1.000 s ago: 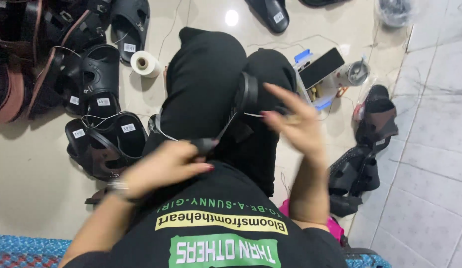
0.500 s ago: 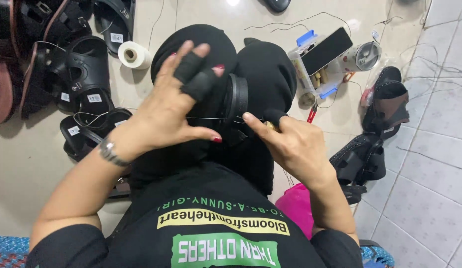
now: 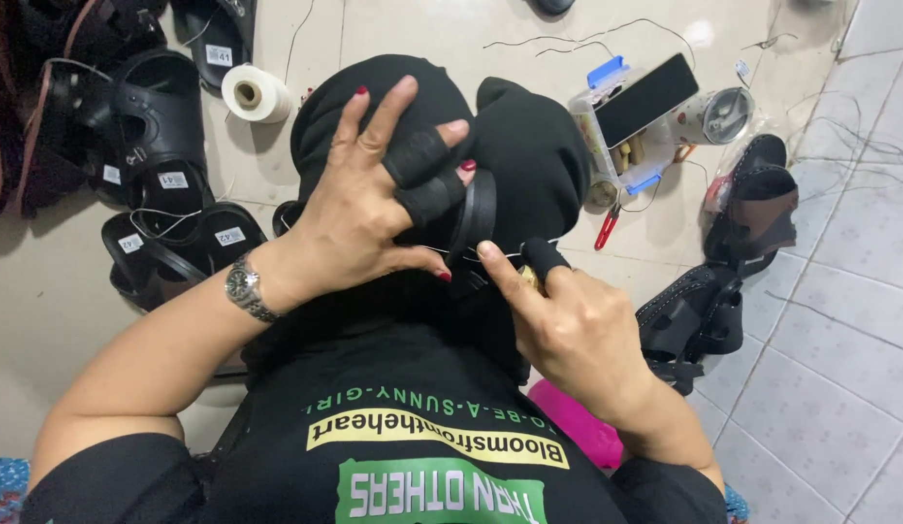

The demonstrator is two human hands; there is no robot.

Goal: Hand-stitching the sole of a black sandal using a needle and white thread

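I sit on the floor with a black sandal piece [image 3: 477, 209] propped on my black-clad knees. My left hand [image 3: 369, 209] grips it from the left; two of its fingers wear black guards, and a watch sits on the wrist. My right hand [image 3: 578, 330] is just below and right of the sandal, its thumb in a black guard. The forefinger touches the sandal's edge, and the fingers pinch a thin white thread [image 3: 442, 252] that runs across the sandal. A small gold-coloured bit shows between thumb and finger.
Several black sandals [image 3: 165, 136] lie at the left beside a white thread spool [image 3: 256, 94]. A clear plastic box [image 3: 592, 121] with a phone on top and red-handled pliers [image 3: 607, 228] sit at the upper right. More dark sandals [image 3: 752, 209] lie right, a pink object [image 3: 578, 422] by my hip.
My left hand rose from low on my lap to grip the sandal from the left. My right hand came down from the upper right to the sandal's lower edge.
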